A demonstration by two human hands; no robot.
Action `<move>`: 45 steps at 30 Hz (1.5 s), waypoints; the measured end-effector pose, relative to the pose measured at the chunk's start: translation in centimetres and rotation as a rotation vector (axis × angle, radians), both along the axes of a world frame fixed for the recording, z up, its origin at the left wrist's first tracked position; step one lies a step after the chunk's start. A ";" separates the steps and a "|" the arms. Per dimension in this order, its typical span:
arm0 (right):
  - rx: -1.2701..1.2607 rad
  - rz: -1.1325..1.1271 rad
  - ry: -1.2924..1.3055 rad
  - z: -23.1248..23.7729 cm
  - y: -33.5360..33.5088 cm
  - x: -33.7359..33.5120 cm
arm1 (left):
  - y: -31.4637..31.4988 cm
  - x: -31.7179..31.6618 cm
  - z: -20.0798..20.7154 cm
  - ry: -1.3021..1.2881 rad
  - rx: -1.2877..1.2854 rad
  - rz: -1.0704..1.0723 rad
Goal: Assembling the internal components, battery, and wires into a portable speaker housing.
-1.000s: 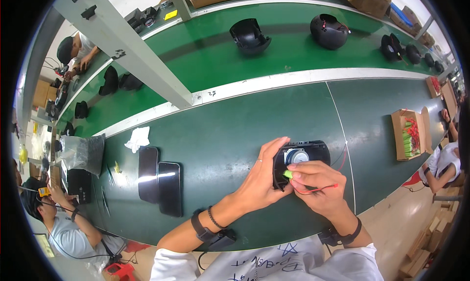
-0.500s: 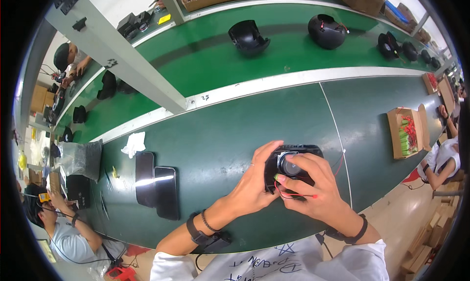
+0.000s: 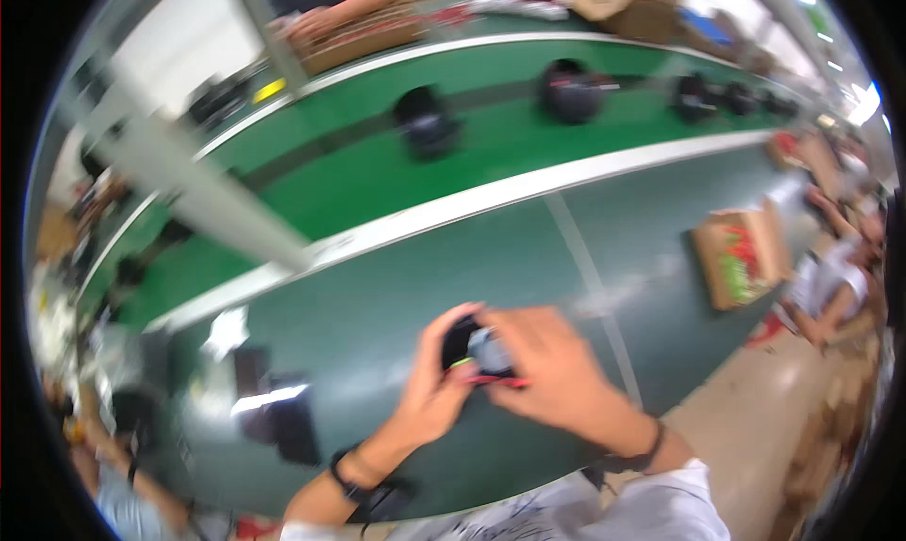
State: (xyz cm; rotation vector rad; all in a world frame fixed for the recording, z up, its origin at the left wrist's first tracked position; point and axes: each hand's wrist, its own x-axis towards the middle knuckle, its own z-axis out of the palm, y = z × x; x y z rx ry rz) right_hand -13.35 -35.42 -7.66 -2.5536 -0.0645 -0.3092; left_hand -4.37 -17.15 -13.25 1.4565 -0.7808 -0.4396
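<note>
Both hands hold a small black plastic housing [image 3: 459, 343] in front of me, over the near part of the table. A round grey part [image 3: 489, 353] sits in the housing, and a red wire [image 3: 508, 382] runs along its near side. My left hand [image 3: 427, 382] is closed around the left side, with the thumb at the near edge. From the right, my right hand [image 3: 555, 369] grips it, its fingers covering much of the housing. A spot of yellow-green shows beside the left thumb. Motion blur hides finer detail.
Left on the table lie two dark flat panels [image 3: 274, 414] and a crumpled white tissue [image 3: 226, 332]. An open cardboard box [image 3: 719, 269] with green and red parts stands right. Behind a white rail, black shells [image 3: 425, 124] sit on the green belt [image 3: 349, 178]. Co-workers are at both sides and the back.
The view has swung and blurred. My hands have brought the housing closer together and turned it, so less of it shows. A person's arm now appears at the far tray.
</note>
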 end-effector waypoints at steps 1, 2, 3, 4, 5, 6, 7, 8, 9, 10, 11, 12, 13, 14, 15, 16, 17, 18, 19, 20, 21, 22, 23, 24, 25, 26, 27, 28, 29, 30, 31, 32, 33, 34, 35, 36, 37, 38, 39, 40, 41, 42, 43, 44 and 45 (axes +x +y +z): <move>0.016 0.024 -0.034 0.0 0.2 0.2 | 0.4 0.1 0.8 -0.139 0.128 0.055; 0.106 -0.014 -0.015 -0.4 1.9 1.2 | 1.7 0.0 1.0 -0.108 0.137 0.138; 0.112 0.041 0.021 0.3 3.0 2.5 | 2.6 -0.5 1.6 0.020 0.114 0.208; 0.082 0.096 0.159 -0.6 4.1 3.8 | 3.1 -0.9 0.3 0.166 -0.023 0.233; -0.054 0.088 0.123 -0.5 4.2 3.6 | 3.1 -0.8 -0.8 0.039 -0.100 0.331; -0.050 0.032 0.125 -1.8 3.9 3.7 | 3.3 -0.1 0.3 0.087 0.068 0.154; -0.110 0.007 0.057 -2.7 3.6 3.9 | 2.9 0.2 0.6 0.049 0.070 0.142; -0.053 0.015 0.195 -3.3 3.6 5.0 | 2.9 1.0 0.5 0.028 0.105 0.099; -0.065 0.003 0.151 -3.9 3.6 5.2 | 2.9 1.4 1.1 0.040 0.147 0.062; -0.068 -0.006 0.113 -4.7 4.0 4.6 | 3.4 1.1 2.0 0.056 0.200 0.027; -0.069 -0.024 0.129 -5.5 4.6 4.2 | 4.1 0.8 2.9 0.069 0.153 -0.050; -0.053 -0.048 0.058 -4.1 4.9 3.4 | 5.2 0.8 4.3 0.079 0.108 -0.116; -0.076 -0.049 -0.005 -3.4 5.1 3.3 | 6.1 0.8 6.5 0.074 0.076 -0.106; -0.102 -0.070 -0.054 -3.0 4.8 2.8 | 5.9 0.8 8.1 0.084 0.043 -0.117; -0.093 -0.077 -0.056 -2.6 5.2 2.6 | 6.1 0.8 8.8 0.081 0.051 -0.122; -0.135 -0.124 -0.072 -2.3 5.7 2.4 | 6.3 0.7 9.3 0.052 0.288 -0.004; -0.178 -0.172 -0.086 -2.3 5.9 2.3 | 6.2 0.6 9.5 0.021 0.521 0.113; -0.177 -0.170 -0.095 -3.7 6.6 3.1 | 5.4 -0.2 9.9 0.013 0.520 0.119; -0.227 -0.266 -0.084 -6.0 8.1 4.7 | 4.1 -1.2 10.6 -0.250 0.685 0.149; -0.274 -0.361 -0.072 -7.4 9.1 5.8 | 3.4 -1.7 10.9 -0.515 0.847 0.180; -0.303 -0.380 -0.136 -7.3 9.3 5.9 | 4.6 -1.2 10.0 -0.390 0.705 0.128; -0.305 -0.385 -0.133 -5.9 8.8 5.1 | 5.2 -0.9 9.3 -0.390 0.703 0.122; -0.250 -0.322 -0.125 -4.6 8.2 4.3 | 5.8 -0.8 8.9 -0.335 0.723 0.140; -0.191 -0.259 -0.118 -3.3 7.5 3.4 | 5.8 -1.1 8.9 -0.282 0.747 0.158; -0.178 -0.244 -0.113 -3.1 7.0 3.1 | 5.5 -1.3 8.9 -0.327 0.722 0.163; -0.174 -0.248 -0.109 -3.4 6.8 2.8 | 5.2 -1.4 8.9 -0.325 0.726 0.158; -0.162 -0.261 -0.107 -3.5 6.7 2.8 | 5.1 -1.2 9.1 -0.440 0.807 0.165; -0.148 -0.271 -0.106 -3.6 6.8 3.0 | 5.1 -1.1 9.2 -0.554 0.890 0.174; -0.124 -0.252 -0.114 -4.1 7.5 3.8 | 5.3 -1.7 9.7 -0.617 0.869 0.201; -0.200 -0.290 -0.081 -4.7 8.1 4.8 | 5.1 -2.1 10.0 -0.620 0.903 0.223; -0.271 -0.319 -0.053 -5.4 8.9 5.4 | 4.3 -2.2 10.3 -0.616 0.923 0.226; -0.293 -0.343 -0.107 -4.7 9.0 5.1 | 5.1 -2.9 10.4 -0.601 0.984 0.259; -0.271 -0.272 -0.148 -1.9 8.1 3.5 | 8.8 -0.4 6.9 -0.513 0.856 0.268; -0.109 -0.238 -0.211 -1.8 7.9 3.5 | 7.9 -1.3 6.3 -0.615 0.954 0.467; -0.064 -0.234 -0.147 -1.9 6.7 3.2 | 5.5 -2.2 7.7 -0.590 0.948 0.400; -0.069 -0.274 -0.081 -2.0 5.5 2.7 | 4.4 -2.3 7.6 -0.681 0.913 0.382; -0.122 -0.240 -0.038 -1.9 3.9 2.2 | 3.6 -2.2 6.6 -0.679 0.779 0.355; -0.188 -0.223 0.008 -1.7 3.6 1.9 | 3.3 -2.1 6.6 -0.769 0.717 0.343; -0.282 -0.219 0.073 -2.6 2.6 1.6 | 2.1 -2.0 6.0 -0.726 0.704 0.315; -0.269 -0.175 0.070 -2.2 2.5 1.3 | 2.2 -2.5 6.9 -0.727 0.773 0.329; -0.270 -0.138 0.062 -2.6 2.7 1.6 | 2.4 -2.9 7.4 -0.699 0.818 0.359; -0.266 -0.101 0.046 -2.4 3.3 1.9 | 3.0 -3.1 7.7 -0.695 0.835 0.397; -0.266 -0.099 0.052 -2.2 3.6 2.1 | 3.4 -3.2 7.8 -0.698 0.839 0.411; -0.269 -0.105 0.062 -2.0 3.8 2.2 | 3.6 -3.4 7.8 -0.701 0.837 0.417; -0.279 -0.111 0.058 -1.7 4.1 2.1 | 3.7 -3.6 7.5 -0.690 0.808 0.404</move>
